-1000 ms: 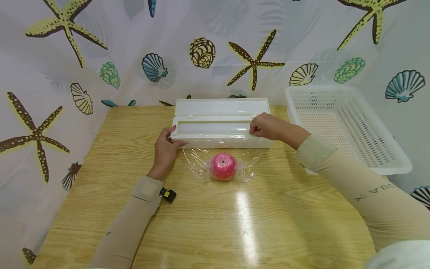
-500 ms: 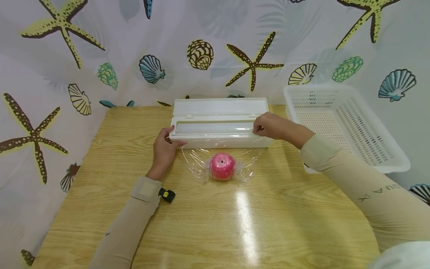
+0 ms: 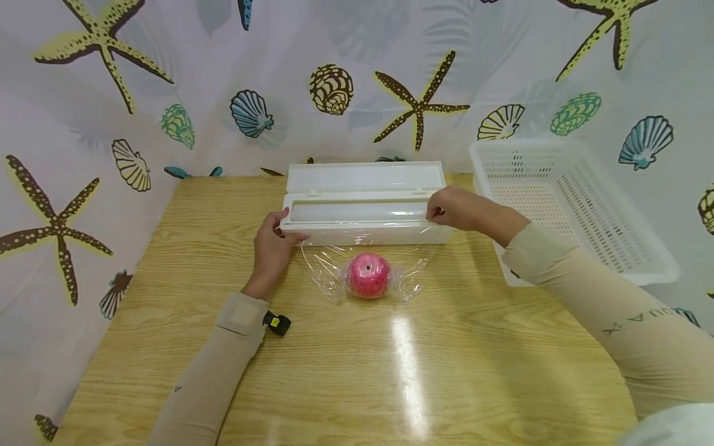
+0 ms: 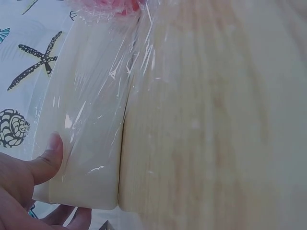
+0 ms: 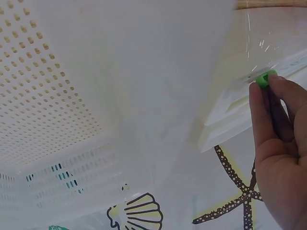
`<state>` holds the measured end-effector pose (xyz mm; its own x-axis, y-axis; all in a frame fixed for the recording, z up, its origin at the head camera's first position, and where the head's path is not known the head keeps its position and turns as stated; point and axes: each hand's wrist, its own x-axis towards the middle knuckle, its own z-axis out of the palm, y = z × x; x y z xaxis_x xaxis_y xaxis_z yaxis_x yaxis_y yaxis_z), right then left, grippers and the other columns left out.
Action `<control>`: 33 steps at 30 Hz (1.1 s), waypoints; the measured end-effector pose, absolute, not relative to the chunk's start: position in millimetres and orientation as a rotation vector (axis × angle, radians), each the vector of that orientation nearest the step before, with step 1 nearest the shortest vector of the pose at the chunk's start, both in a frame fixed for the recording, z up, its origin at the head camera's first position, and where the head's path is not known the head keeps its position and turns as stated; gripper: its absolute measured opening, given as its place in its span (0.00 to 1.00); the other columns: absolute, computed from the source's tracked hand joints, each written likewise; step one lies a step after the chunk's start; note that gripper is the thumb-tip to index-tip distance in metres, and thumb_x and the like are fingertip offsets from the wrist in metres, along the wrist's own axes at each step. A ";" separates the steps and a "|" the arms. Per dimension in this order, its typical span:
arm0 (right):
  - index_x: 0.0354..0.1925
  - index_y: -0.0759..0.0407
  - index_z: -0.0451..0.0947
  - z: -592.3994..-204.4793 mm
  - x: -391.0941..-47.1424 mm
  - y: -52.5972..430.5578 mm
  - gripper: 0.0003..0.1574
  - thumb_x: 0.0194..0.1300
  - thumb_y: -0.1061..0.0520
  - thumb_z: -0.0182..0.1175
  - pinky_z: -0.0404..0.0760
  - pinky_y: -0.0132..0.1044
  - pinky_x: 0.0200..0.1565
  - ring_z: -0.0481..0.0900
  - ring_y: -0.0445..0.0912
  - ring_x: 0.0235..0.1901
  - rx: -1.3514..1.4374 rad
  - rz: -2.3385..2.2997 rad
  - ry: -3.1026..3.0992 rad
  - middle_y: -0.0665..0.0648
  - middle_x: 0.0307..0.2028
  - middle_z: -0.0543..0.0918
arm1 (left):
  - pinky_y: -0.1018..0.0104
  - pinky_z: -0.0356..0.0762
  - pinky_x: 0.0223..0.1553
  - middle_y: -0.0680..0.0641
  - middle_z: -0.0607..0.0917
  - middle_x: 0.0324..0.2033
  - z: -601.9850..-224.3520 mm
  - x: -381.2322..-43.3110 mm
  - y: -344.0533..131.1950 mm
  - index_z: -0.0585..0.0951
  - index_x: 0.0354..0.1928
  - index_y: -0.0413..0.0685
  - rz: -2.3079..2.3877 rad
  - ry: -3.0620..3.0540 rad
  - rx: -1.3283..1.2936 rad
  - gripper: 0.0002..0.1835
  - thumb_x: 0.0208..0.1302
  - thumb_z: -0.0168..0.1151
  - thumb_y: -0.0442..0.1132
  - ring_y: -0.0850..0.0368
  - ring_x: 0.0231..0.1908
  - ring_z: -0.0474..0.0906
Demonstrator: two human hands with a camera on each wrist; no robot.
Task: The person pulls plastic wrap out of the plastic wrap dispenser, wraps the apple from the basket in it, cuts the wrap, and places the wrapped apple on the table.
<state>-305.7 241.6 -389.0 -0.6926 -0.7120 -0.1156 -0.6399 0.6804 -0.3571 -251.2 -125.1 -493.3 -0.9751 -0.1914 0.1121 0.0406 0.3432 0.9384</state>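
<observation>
A white cling film dispenser (image 3: 318, 234) lies across the table with its lid (image 3: 365, 177) raised at the back. My left hand (image 3: 272, 251) grips its left end, thumb on the front and fingers at the far side. Between thumb and fingers, my right hand (image 3: 454, 209) pinches a small green slide cutter (image 5: 264, 79) near the dispenser's right end. Clear cling film (image 3: 319, 272) stretches from the dispenser's front edge down over a pink-red apple (image 3: 368, 276). Film is bunched at both sides of the apple. In the left wrist view the apple (image 4: 112, 6) shows only at the top edge.
A white perforated plastic basket (image 3: 641, 248) stands to the right, close to my right forearm. Behind the table (image 3: 334, 371) hangs a cloth (image 3: 357, 37) printed with shells and starfish.
My right hand has slid rightward along the dispenser's front edge. My left hand keeps its grip on the left end, and the apple stays in place under the film.
</observation>
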 end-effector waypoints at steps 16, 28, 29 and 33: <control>0.29 0.66 0.82 -391.0 -302.3 251.3 0.03 0.57 0.70 0.61 0.77 0.40 0.34 0.74 0.46 0.28 -1.088 -0.417 2.672 0.56 0.29 0.82 | 0.71 0.77 0.38 0.48 0.77 0.52 -493.0 -243.5 -121.9 0.73 0.58 0.48 -1.677 -2.399 0.145 0.31 0.49 0.72 0.37 0.56 0.45 0.75; 0.30 0.67 0.82 -385.7 -298.5 252.4 0.04 0.57 0.71 0.60 0.79 0.42 0.36 0.78 0.47 0.30 -1.082 -0.419 2.661 0.58 0.30 0.83 | 0.71 0.77 0.38 0.48 0.76 0.54 -493.1 -243.5 -121.0 0.73 0.57 0.48 -1.663 -2.410 0.159 0.31 0.49 0.72 0.38 0.56 0.45 0.75; 0.30 0.67 0.82 -386.1 -298.8 252.7 0.04 0.57 0.71 0.60 0.80 0.42 0.36 0.78 0.47 0.30 -1.081 -0.421 2.660 0.58 0.30 0.83 | 0.71 0.77 0.39 0.49 0.76 0.55 -493.1 -243.6 -121.0 0.73 0.57 0.48 -1.662 -2.413 0.160 0.31 0.49 0.72 0.38 0.56 0.45 0.75; 0.31 0.67 0.82 -387.7 -300.4 253.4 0.04 0.57 0.71 0.61 0.80 0.43 0.37 0.78 0.48 0.31 -1.074 -0.426 2.659 0.58 0.31 0.83 | 0.70 0.77 0.39 0.49 0.76 0.54 -493.3 -243.8 -121.4 0.73 0.57 0.49 -1.659 -2.420 0.171 0.31 0.49 0.72 0.38 0.57 0.45 0.75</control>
